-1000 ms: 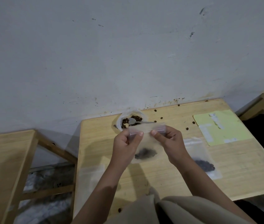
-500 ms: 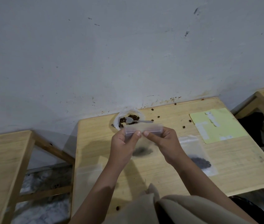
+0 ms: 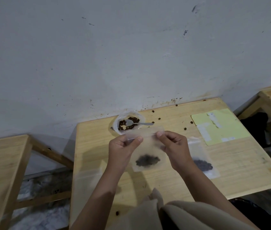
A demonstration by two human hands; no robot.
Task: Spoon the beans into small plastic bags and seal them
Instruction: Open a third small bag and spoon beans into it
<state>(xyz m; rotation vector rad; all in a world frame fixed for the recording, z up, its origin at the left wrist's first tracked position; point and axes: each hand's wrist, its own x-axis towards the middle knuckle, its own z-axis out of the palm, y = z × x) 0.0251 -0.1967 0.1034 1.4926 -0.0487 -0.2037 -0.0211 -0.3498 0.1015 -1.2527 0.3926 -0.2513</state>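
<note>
Both hands are up over the middle of the bench (image 3: 231,165), pinching the top strip of a small clear bag (image 3: 145,146) between them. The left hand (image 3: 123,149) has its thumb and curled fingers on the left end of the strip, and the right hand (image 3: 174,146) pinches it a bit right of centre. The bag hangs down from that strip, with a dark clump of beans (image 3: 148,161) sitting at its bottom, a little blurry.

Just behind the bag, against the wall, there's a bowl (image 3: 117,121) lined with clear plastic and holding more beans, with a metal spoon (image 3: 137,123) lying across it, handle pointing right. To the right of the held bag, mostly tucked behind the right forearm, a second filled bag (image 3: 202,163) lies flat on the bench. An empty clear bag (image 3: 88,178) lies to the left of the held bag, near the bench's left edge. Farther right of the held bag is a pale yellow sheet (image 3: 221,128) with white patches. A few loose beans (image 3: 159,118) are scattered behind the bag, toward the wall.
</note>
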